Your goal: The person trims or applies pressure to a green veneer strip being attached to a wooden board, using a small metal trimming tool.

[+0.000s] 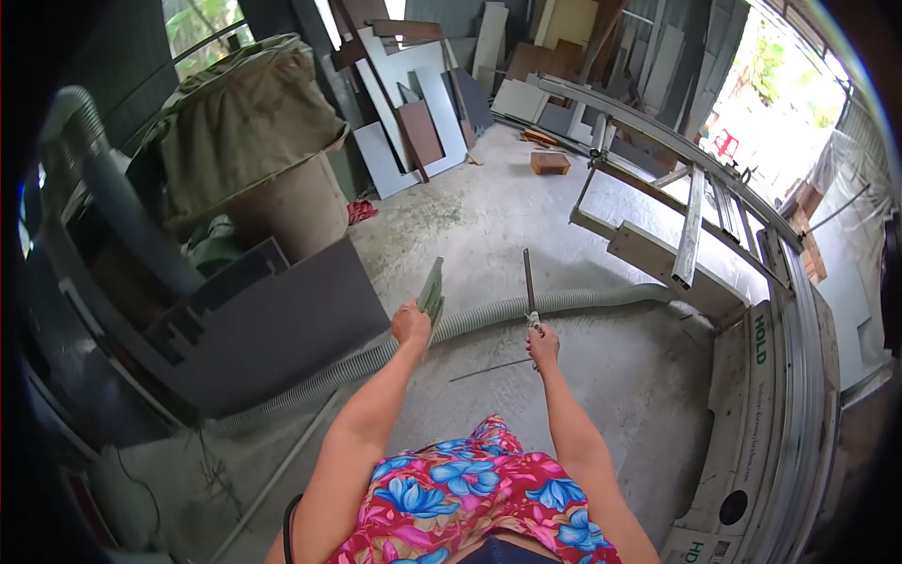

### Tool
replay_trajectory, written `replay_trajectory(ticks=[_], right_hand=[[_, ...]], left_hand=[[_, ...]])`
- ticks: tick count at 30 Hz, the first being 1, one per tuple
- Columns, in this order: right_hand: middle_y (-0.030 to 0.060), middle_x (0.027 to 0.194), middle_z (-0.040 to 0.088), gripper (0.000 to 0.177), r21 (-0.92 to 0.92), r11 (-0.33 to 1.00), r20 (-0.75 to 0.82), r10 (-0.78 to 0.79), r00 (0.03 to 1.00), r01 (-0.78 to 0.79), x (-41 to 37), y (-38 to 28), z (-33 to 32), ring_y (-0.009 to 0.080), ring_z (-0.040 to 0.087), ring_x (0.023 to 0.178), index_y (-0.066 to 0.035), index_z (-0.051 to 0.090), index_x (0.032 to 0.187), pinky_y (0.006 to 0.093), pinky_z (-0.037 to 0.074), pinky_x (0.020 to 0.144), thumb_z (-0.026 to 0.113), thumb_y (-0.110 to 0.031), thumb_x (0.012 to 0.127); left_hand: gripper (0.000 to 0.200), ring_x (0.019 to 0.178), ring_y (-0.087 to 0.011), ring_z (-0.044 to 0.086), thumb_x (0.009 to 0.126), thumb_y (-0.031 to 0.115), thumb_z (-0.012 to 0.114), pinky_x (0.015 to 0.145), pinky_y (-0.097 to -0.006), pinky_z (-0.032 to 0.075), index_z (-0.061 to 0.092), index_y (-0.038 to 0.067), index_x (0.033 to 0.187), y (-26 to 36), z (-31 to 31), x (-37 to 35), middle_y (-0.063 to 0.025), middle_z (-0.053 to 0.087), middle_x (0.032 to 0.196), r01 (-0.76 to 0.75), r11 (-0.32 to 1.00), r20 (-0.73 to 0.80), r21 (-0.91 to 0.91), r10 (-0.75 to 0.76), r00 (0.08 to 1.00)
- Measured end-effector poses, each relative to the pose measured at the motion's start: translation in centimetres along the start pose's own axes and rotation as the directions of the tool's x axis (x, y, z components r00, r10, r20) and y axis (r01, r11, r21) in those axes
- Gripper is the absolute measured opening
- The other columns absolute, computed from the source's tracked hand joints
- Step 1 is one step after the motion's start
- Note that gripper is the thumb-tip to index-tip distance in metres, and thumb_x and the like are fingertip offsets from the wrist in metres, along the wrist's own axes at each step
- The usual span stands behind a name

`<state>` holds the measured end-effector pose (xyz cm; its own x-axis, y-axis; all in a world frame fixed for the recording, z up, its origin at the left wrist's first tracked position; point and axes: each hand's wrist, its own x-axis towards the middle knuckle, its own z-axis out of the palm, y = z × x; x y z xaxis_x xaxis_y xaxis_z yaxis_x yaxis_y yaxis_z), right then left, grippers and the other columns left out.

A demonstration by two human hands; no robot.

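My left hand point(411, 324) is closed around a green-grey flat piece point(432, 293), which points up and away from me and seems made of thin layers. To its right, my right hand point(542, 346) grips a metal square point(528, 280) near its corner. One narrow dark leg stands up from the fist, and a thinner dark leg reaches out to the left over the floor. Something pale shows at the fist, partly covered by my fingers. Both hands are held out in front of me, apart from each other. Behind them, a ribbed grey hose point(479, 318) crosses the concrete floor.
A long sliding-table machine point(752, 404) with metal rails lines the right side. On the left are a dark grey panel point(282, 320) and a cloth-covered bin point(254, 132). Board offcuts point(413, 122) lean at the back. A brown block point(550, 164) sits on the floor.
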<state>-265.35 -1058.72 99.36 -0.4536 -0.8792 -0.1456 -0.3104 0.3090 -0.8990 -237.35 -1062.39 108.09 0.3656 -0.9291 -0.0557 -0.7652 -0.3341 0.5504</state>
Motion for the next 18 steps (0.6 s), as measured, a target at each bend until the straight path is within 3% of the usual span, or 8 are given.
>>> replay_trajectory(ticks=[3,6,9,10,13,16,18], right_hand=[[0.0063,0.059,0.059,0.016,0.016,1.0,-0.01,0.012,1.0,-0.012,5.9,-0.9,1.7,0.0151,0.058,0.049,-0.004,0.059,0.079,0.032,0.047,0.053,0.057,-0.02,0.077],[0.0031,0.061,0.058,0.015,-0.036,0.999,-0.005,-0.003,1.0,0.003,14.5,0.6,3.3,0.0097,0.055,0.049,-0.004,0.06,0.082,0.0254,0.044,0.043,0.057,-0.019,0.08],[0.0047,0.061,0.059,0.018,-0.223,0.958,-0.121,-0.21,0.97,0.18,24.0,3.0,6.0,0.0111,0.056,0.049,-0.003,0.061,0.083,0.0269,0.046,0.047,0.058,-0.02,0.079],[0.0061,0.061,0.06,0.022,-0.26,0.962,-0.089,-0.11,0.99,0.084,26.5,2.4,6.3,0.0133,0.058,0.049,-0.002,0.061,0.087,0.0288,0.047,0.05,0.059,-0.022,0.077],[0.0067,0.061,0.06,0.023,-0.314,0.934,-0.144,-0.225,0.964,0.171,34.0,1.2,8.3,0.0147,0.059,0.051,-0.003,0.061,0.087,0.0301,0.047,0.051,0.059,-0.023,0.076],[0.0159,0.073,0.062,0.028,-0.119,0.993,0.048,0.0,0.999,0.006,37.7,-5.8,7.9,0.0317,0.06,0.075,-0.002,0.061,0.085,0.0406,0.045,0.071,0.056,-0.028,0.074],[0.0142,0.069,0.062,0.026,-0.128,0.991,0.065,-0.019,0.998,0.027,41.0,-8.0,8.9,0.0302,0.061,0.071,-0.003,0.061,0.084,0.0402,0.045,0.069,0.056,-0.027,0.075]], left_hand=[[0.035,0.093,-0.0322,0.06,0.076,0.023,0.063,0.079,-0.0408,0.048,0.061,0.012,0.109,2.2,1.6,6.0,-0.0152,0.063,0.099,0.027,1.0,-0.017,-0.016,-0.027,0.999],[0.035,0.092,-0.0313,0.061,0.076,0.021,0.063,0.078,-0.0404,0.048,0.06,0.011,0.11,3.9,4.9,12.9,-0.0147,0.063,0.099,0.053,0.999,-0.029,-0.004,-0.053,0.998],[0.036,0.092,-0.0316,0.061,0.075,0.02,0.064,0.077,-0.0407,0.048,0.06,0.01,0.11,6.4,7.9,19.0,-0.0146,0.063,0.098,0.105,0.994,0.009,0.026,-0.105,0.994],[0.036,0.092,-0.032,0.061,0.075,0.02,0.064,0.077,-0.041,0.048,0.06,0.01,0.11,7.7,8.3,21.3,-0.0147,0.063,0.098,0.122,0.992,0.022,0.042,-0.123,0.992],[0.036,0.092,-0.0324,0.06,0.075,0.021,0.065,0.077,-0.0418,0.049,0.061,0.01,0.108,11.0,10.7,27.4,-0.015,0.064,0.097,0.164,0.981,-0.063,0.106,-0.158,0.985],[0.034,0.09,-0.0322,0.061,0.075,0.022,0.066,0.075,-0.0424,0.049,0.061,0.01,0.107,12.4,12.3,33.2,-0.0155,0.064,0.096,0.18,0.982,-0.079,0.054,-0.175,0.981],[0.035,0.089,-0.0323,0.062,0.075,0.022,0.066,0.075,-0.0423,0.05,0.061,0.01,0.107,14.7,12.6,36.6,-0.0156,0.064,0.097,0.186,0.982,-0.101,0.019,-0.183,0.978]])
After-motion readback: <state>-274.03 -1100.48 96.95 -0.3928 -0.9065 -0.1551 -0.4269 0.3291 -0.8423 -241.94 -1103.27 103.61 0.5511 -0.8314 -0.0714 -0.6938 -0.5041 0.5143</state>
